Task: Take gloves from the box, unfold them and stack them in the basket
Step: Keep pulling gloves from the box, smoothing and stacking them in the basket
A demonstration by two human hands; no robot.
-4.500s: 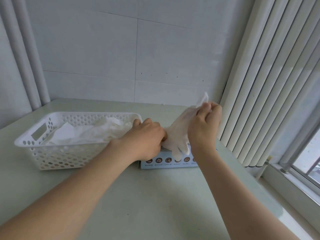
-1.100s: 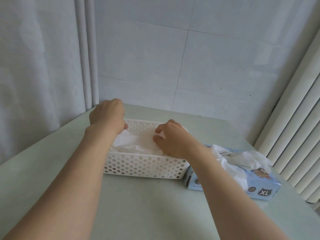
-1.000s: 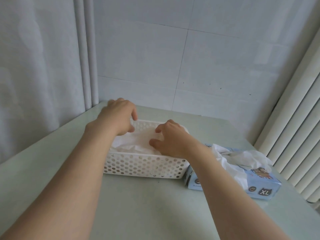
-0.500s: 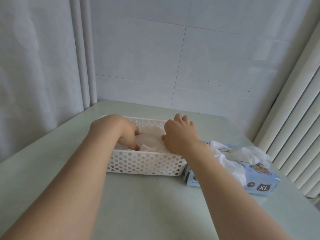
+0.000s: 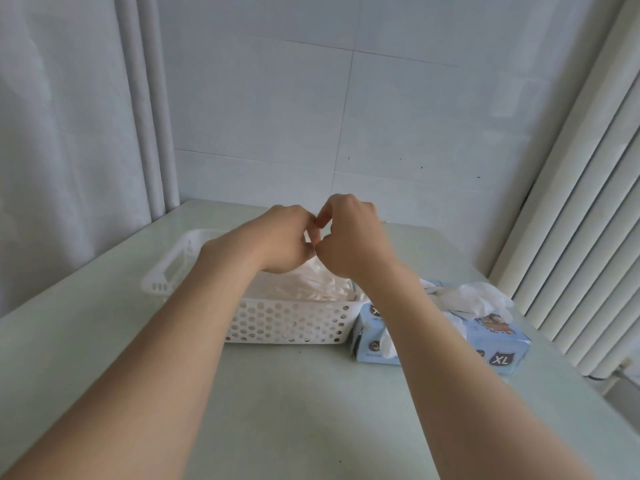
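Note:
A white perforated basket (image 5: 284, 323) stands on the table with a pile of translucent white gloves (image 5: 322, 287) inside. Above its right half my left hand (image 5: 280, 240) and my right hand (image 5: 349, 240) meet with fingers curled, knuckles touching. A creased glove rises from the pile up to where the two hands meet, and both appear to pinch it; the fingertips are hidden behind the hands. The light blue glove box (image 5: 502, 341), marked XL, lies right of the basket, with crumpled gloves (image 5: 474, 299) spilling from its top opening.
The pale green table (image 5: 294, 410) meets a tiled wall at the back. A curtain (image 5: 69, 133) hangs at the left and vertical blinds (image 5: 571, 202) run along the right edge, close behind the box.
Both hands have come up out of the basket and drawn together over its right half. The top glove now rises creased toward them instead of lying flat.

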